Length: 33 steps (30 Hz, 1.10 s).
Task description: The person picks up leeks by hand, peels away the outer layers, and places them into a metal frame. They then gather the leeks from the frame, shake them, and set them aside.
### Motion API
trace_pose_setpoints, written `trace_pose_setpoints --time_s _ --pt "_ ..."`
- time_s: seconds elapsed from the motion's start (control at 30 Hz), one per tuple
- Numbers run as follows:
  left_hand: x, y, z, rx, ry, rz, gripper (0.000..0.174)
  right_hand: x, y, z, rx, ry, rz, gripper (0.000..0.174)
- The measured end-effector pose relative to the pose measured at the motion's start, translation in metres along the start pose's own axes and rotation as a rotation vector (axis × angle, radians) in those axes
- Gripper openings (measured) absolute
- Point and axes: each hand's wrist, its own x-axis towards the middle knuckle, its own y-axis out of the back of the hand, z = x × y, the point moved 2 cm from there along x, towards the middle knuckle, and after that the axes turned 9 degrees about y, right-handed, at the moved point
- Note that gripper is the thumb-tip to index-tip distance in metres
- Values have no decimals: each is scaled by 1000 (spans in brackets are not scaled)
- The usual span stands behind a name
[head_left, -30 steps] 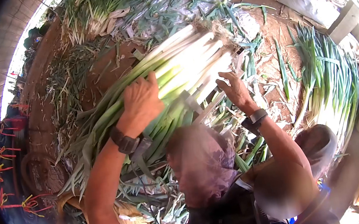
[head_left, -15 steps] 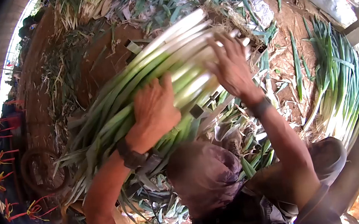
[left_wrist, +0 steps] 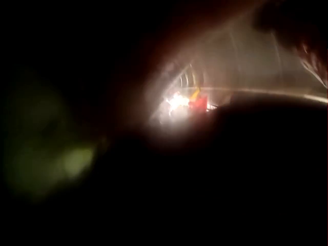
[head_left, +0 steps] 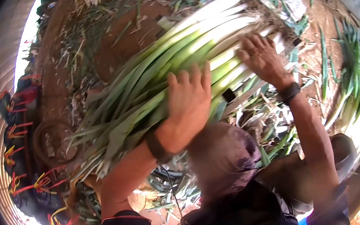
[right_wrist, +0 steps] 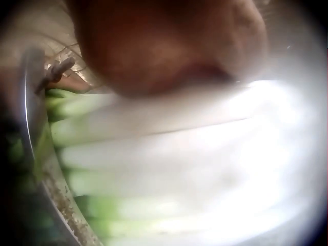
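A thick bundle of green onions [head_left: 199,50] lies slantwise before me, white root ends to the upper right and leaves to the lower left. My left hand [head_left: 190,102] rests on the green part, fingers extended over the stalks. Farther toward the roots, my right hand [head_left: 264,57] lies on the white stalks with slightly bent fingers. In the right wrist view, this hand [right_wrist: 169,46] is close above the side-by-side white stalks [right_wrist: 169,154], and a curved metal strip [right_wrist: 66,205] crosses at left. The left wrist view is mostly dark, with a green blur.
Another pile of green onions [head_left: 354,78] lies at right. Leaf scraps [head_left: 264,119] litter the ground near the bundle. A dark block [head_left: 229,95] sticks out at the bundle's near edge. Dark bundles with red and yellow ties [head_left: 38,183] line the left side.
My right hand has come from beside the bundle onto its white stalks. My left hand's fingers, curled earlier, are now straighter. The head view has shifted, so the bundle appears farther right.
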Motion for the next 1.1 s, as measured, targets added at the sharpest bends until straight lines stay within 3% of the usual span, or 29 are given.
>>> trace_pose_setpoints --time_s 0.07,0.1,0.2,0.23,0.27,0.33,0.37,0.4,0.47,0.5,0.63,0.67,0.73,0.77,0.8,0.87,0.9,0.93,1.0,1.07,1.1 --pt "-28 13 -6 185 -1 91 97 1 -8 4 -17 -19 78 48" --pt "-40 17 -16 192 24 41 78 0 -11 6 -45 -23 73 49" --pt "-79 21 -43 197 71 90 75 -3 -17 17 -39 42 -26 57" --pt "-90 16 -53 153 110 97 79 0 -8 10 -17 -14 -41 58" --pt "-99 18 -64 156 117 81 79 1 -8 10 -90 46 10 56" --pt "-118 24 -87 84 220 1 92 4 -2 10 -7 16 -62 53" --pt "-126 26 -95 60 266 -3 106 4 -4 12 -41 52 -24 50" --pt "-133 25 -104 68 279 -12 106 3 -7 14 -54 61 5 49" --pt "-144 19 -120 -4 290 -48 122 8 -6 13 -120 163 7 49" --pt "-147 18 -123 25 295 -59 124 5 -4 15 15 32 -36 51" --pt "-153 18 -149 -90 259 7 123 5 -5 16 2 -8 -101 55" --pt "-157 17 -160 -41 283 -59 122 6 -4 14 25 -14 -52 47" --pt "-160 16 -172 6 316 -133 121 3 -3 14 -185 252 -33 35" --pt "-160 16 -175 16 258 -209 120 3 2 12 -258 414 51 33" --pt "-160 14 -178 23 201 -282 119 2 -2 17 -220 460 77 37" --pt "-161 -5 -189 -4 143 -291 115 3 2 11 -138 344 52 39" --pt "-161 -26 -197 45 60 -249 111 4 3 8 -28 119 24 41" --pt "-162 -49 -202 90 -19 -208 107 7 1 8 -28 126 17 41" --pt "-155 -94 -196 31 17 -206 100 8 1 2 -156 307 23 42" --pt "-151 -125 -193 55 38 12 100 10 -2 2 -64 115 -49 46" --pt "-154 -130 -191 106 54 82 108 9 0 1 -98 109 -65 46"
